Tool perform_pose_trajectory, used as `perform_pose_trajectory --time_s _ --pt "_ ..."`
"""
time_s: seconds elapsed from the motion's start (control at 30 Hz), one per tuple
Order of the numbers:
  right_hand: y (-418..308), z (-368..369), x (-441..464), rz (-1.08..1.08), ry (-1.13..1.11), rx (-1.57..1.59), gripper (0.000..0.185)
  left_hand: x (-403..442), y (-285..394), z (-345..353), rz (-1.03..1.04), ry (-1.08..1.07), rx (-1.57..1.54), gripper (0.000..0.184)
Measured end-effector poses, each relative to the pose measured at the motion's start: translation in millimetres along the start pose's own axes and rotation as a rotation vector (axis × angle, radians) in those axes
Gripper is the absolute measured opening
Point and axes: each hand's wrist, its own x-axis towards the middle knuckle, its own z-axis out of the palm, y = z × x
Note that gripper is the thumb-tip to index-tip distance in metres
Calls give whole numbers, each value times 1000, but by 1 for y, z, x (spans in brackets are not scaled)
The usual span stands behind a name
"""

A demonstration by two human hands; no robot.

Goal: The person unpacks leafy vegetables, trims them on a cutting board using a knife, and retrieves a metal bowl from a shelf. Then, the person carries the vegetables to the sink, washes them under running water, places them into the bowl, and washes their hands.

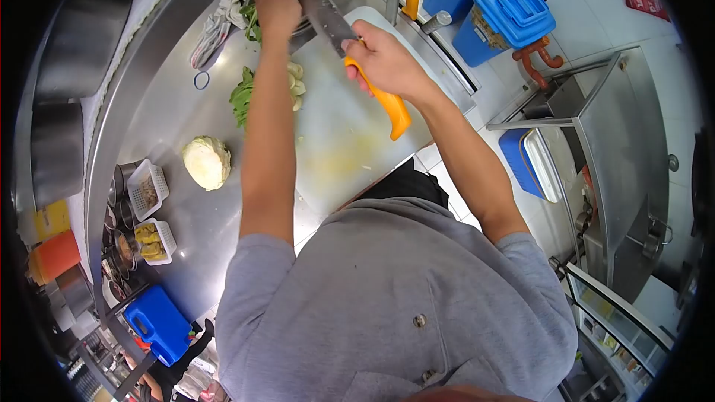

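Where the far left edge curves away, large steel vessels [56, 145] line up, with an orange container [56, 257] below them in the view. Next come two white baskets on the steel counter [201, 231]: the upper basket [156, 173] holds small brownish pieces, and the lower basket [167, 234] holds yellow pieces. Beneath these in the view is a blue jerrycan [158, 325]. A pale cabbage [207, 163] sits on the counter, apart from both hands, and above it lies a crumpled grey-and-white cloth [211, 37]. Leafy greens [242, 95] and pale slices [296, 85] show on either side of the left forearm.

The left hand [275, 4] reaches to the top of the view, close beside the knife blade, with more greens near its wrist. It is blurred and its fingertips are turned away, so I cannot tell whether its grip is spread or pinching something. The white cutting board [339, 152] stretches beneath the forearms, stained yellow toward the person. Over its far part, the right hand [383, 59] has its grip closed around the orange handle of a broad knife [387, 108], thumb toward the blade, which points up and left past the left hand.

Farther right stand a lidded blue bin [514, 11], a blue-and-white box [532, 164] and a steel unit [625, 164].
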Motion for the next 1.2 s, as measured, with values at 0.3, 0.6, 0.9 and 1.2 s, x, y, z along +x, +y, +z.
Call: perform_pose_trajectory --time_s 0.3,0.6,0.9,1.2 --pt "65 -41 -62 138 23 -156 15 -23 -48 -68 -195 108 -250 34" --pt "110 -57 -71 -199 114 -1122 25 -194 -4 -209 -555 453 -126 25" --pt "67 -4 -25 -509 162 -1139 19 -336 10 -189 -942 320 -250 19" --pt "66 130 179 -472 -300 -968 59 -278 4 -118 -819 36 39 44"
